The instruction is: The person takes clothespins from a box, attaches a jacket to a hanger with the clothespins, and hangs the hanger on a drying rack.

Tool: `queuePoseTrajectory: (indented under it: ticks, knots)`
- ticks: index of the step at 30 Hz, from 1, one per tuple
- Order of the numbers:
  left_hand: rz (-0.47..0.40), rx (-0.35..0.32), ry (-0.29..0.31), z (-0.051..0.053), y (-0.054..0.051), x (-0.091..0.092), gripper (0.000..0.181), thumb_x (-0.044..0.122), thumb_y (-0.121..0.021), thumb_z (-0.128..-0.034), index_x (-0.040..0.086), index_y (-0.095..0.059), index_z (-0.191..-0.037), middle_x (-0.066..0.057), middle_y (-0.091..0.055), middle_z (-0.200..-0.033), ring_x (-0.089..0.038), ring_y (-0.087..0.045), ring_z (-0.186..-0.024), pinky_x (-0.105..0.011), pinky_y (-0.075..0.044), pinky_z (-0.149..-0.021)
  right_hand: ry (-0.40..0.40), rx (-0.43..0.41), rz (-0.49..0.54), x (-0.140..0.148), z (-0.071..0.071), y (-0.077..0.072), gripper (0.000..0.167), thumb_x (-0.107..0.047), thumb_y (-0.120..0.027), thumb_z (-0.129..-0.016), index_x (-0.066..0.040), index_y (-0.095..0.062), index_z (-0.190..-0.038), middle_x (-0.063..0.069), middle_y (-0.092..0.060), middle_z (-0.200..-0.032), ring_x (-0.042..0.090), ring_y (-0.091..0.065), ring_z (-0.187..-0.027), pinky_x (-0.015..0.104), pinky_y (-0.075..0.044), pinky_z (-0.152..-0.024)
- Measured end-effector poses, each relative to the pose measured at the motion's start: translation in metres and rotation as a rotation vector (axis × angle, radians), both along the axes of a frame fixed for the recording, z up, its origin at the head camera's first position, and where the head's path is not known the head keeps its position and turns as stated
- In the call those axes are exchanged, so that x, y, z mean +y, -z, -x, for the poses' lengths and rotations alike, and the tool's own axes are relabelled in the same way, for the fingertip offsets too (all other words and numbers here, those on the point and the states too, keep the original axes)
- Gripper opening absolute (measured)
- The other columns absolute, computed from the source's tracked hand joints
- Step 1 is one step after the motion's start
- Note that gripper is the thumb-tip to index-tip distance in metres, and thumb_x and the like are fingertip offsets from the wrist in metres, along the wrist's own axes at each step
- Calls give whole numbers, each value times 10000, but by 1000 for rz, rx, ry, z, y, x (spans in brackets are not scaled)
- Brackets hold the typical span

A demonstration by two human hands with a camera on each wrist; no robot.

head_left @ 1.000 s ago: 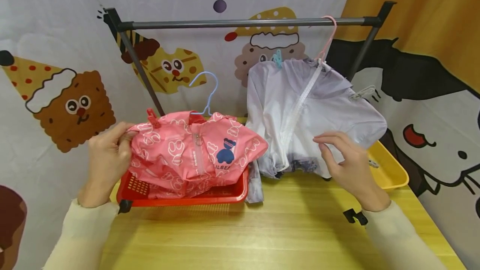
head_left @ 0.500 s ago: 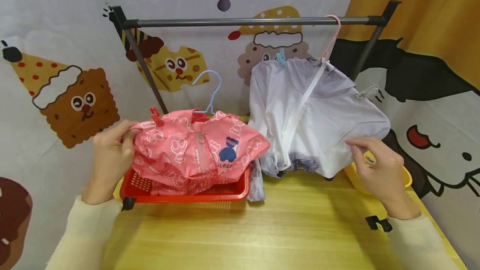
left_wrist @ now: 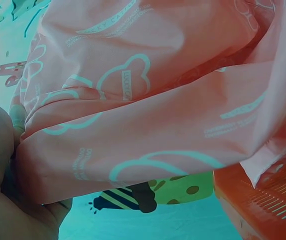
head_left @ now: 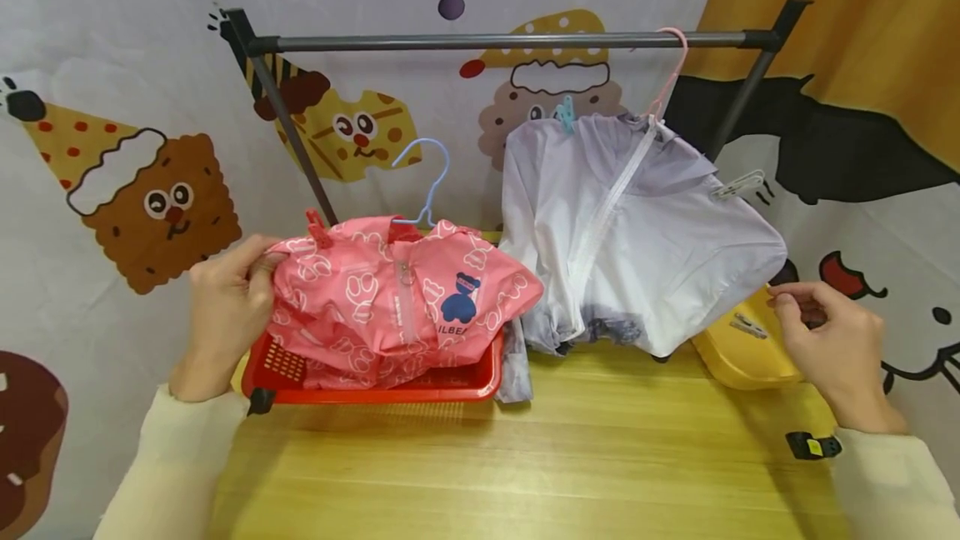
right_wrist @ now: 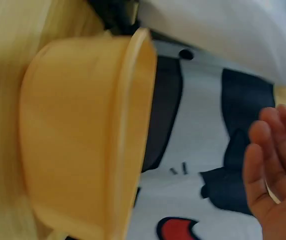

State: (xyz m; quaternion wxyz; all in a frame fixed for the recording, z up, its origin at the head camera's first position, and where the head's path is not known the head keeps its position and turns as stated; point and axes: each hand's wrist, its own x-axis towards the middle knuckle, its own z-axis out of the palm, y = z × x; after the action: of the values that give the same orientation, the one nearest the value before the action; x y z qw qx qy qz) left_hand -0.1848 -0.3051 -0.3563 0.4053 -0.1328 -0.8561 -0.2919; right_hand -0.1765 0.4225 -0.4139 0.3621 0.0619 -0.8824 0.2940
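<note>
My left hand (head_left: 228, 307) grips the left shoulder of a pink jacket (head_left: 360, 307) with white outlines and a blue bear print. A red clothespin (head_left: 318, 228) is clipped on the jacket close to my fingers. From its collar rises the hook of a blue hanger (head_left: 442, 165). In the left wrist view, pink cloth (left_wrist: 133, 120) is bunched against my thumb. My right hand (head_left: 840, 348) hovers at the right edge of a yellow basket (head_left: 731, 365), fingers loosely bent, nothing visible in them. A pale clothespin (head_left: 748, 326) lies in that basket.
A red basket (head_left: 450, 394) stands under the pink jacket. On the dark rack's bar (head_left: 465, 42), a pink hanger (head_left: 675, 73) carries a pale lilac jacket (head_left: 637, 248) bearing a blue clothespin (head_left: 566, 113) and a white clothespin (head_left: 738, 184). A wooden table (head_left: 525, 465) spreads below.
My right hand has moved right, from in front of the lilac jacket to the yellow basket. My left hand keeps its grip on the pink jacket. The view has shifted slightly.
</note>
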Motion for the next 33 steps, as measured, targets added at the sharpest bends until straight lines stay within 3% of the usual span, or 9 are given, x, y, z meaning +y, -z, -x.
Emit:
queuePoseTrajectory:
  ticks: [3,5,7,10,16,19,22,30,33]
  knots:
    - [-3,5,-5,0,-1,0,165,-16,-706,-1112,-6,-870,-1094,-217,-811,-839,119,-444,-671,-13,-382,-697,51,-190,-90,14,6,3,187,-125,-743,-1075,16,-854,-1128,-114,-858,-951,-225,-580,-781,22,-420,-677]
    - [-8,6,-6,0,-1,0,165,-14,-706,-1113,-5,-870,-1090,-214,-806,-834,105,-443,-664,-25,-379,-684,55,-332,-165,23,12,4,210,-156,-732,-1098,15,-839,-1157,167,-875,-1008,-14,-707,-805,130,-440,-644]
    - [-13,1,-5,-1,0,-1,163,-15,-709,-1112,-1,-871,-1094,-211,-808,-843,110,-445,-670,-23,-383,-684,34,-451,-240,32,18,6,230,-165,-726,-1112,33,-824,-1177,318,-841,-1086,238,-770,-840,238,-450,-653]
    - [-17,-7,0,-1,0,-1,153,-14,-720,-1108,-1,-872,-1104,-215,-824,-879,133,-456,-698,-3,-394,-708,-12,-574,-310,42,27,9,240,-158,-734,-1108,48,-827,-1189,354,-825,-1110,525,-769,-945,409,-507,-666]
    - [-10,-15,5,2,-1,-1,145,-1,-726,-1114,-7,-870,-1128,-228,-846,-941,182,-473,-757,34,-411,-769,-94,-768,-385,52,44,15,417,-269,-733,-1136,77,-772,-1366,437,-773,-1271,679,-725,-1161,787,-580,-901]
    - [-14,-20,8,3,-2,0,149,-6,-720,-1115,-9,-868,-1129,-232,-851,-955,206,-480,-770,45,-422,-788,-141,-863,-420,52,51,18,497,-313,-702,-1163,100,-722,-1439,460,-737,-1347,684,-720,-1201,815,-579,-967]
    - [-12,-26,6,3,-2,0,157,-17,-711,-1115,-11,-867,-1128,-235,-856,-968,225,-480,-783,54,-426,-808,-188,-906,-454,51,54,22,464,-262,-710,-1155,116,-728,-1425,428,-757,-1348,641,-751,-1193,802,-589,-999]
    - [-14,-38,16,1,-2,1,163,-22,-704,-1116,-16,-865,-1136,-240,-860,-990,227,-499,-799,55,-436,-824,-258,-906,-515,51,62,24,372,-150,-763,-1110,119,-758,-1367,349,-812,-1301,587,-765,-1225,782,-587,-1042]
    - [-17,-39,16,-1,0,0,159,-25,-705,-1113,-18,-863,-1127,-239,-858,-977,236,-488,-782,53,-435,-803,-266,-914,-526,52,66,23,400,-124,-773,-1083,148,-732,-1375,296,-833,-1199,503,-789,-1111,709,-625,-992]
